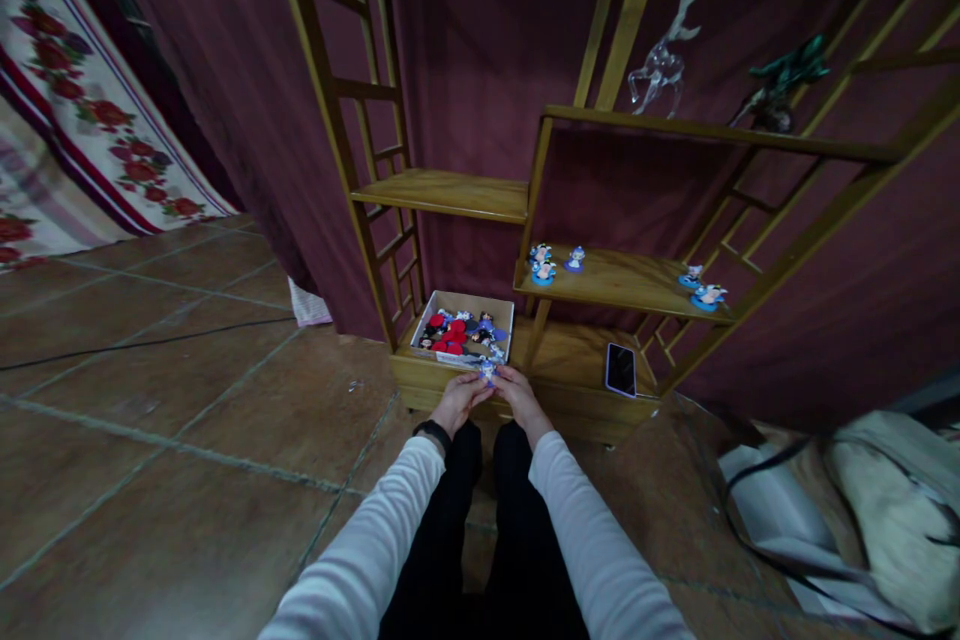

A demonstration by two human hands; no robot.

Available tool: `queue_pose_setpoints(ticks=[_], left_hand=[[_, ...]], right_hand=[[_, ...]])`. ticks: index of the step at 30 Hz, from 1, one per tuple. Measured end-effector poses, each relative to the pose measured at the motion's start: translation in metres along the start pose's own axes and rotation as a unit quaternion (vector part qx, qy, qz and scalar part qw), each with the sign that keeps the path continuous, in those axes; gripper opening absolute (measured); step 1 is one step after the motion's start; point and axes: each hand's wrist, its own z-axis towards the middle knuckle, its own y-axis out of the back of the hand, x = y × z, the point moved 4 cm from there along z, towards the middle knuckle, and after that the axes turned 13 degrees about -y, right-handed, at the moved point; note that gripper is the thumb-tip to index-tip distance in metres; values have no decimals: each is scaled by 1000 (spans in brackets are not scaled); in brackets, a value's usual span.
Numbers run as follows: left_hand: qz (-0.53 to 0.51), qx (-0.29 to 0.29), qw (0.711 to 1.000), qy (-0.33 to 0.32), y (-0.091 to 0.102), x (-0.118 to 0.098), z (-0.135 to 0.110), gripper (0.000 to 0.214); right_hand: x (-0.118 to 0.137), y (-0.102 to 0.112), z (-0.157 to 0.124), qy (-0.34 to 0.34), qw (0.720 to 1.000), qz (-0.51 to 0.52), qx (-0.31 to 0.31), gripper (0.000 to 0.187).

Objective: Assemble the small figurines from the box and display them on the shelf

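Observation:
A small purple-and-white figurine [488,372] is pinched between my two hands, just in front of the box. My left hand [457,402] has its fingers closed on the figurine's left side; a dark band circles that wrist. From the other side, my right hand [520,397] grips the same figurine. Behind it, an open white cardboard box [486,302] rests on the bottom shelf, filled with several figurines and red discs. On the middle shelf [622,282] stand several small figurines, among them a purple one [575,259] and a blue-based one [708,297].
A phone [621,369] lies on the lower shelf at right. A clear deer statuette [661,70] and a dark green ornament [784,85] stand on the top shelf. A pale bag [896,500] sits on the floor at right. A black cable [150,344] crosses the tiles.

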Motion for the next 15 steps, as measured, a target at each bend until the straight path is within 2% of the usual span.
queue_pose_setpoints(ticks=[7,11,15], left_hand=[[25,28,999,-4,-3,-6,-8,20],[40,19,999,-20,-3,-8,-9,29],[44,22,998,-31,-3,-8,-9,28]], right_hand=[[-1,1,-1,2,999,-36,-10,41],[-2,-1,-2,-11,999,-38,17,39],[-4,-1,-2,-22,998,-43,28,40]])
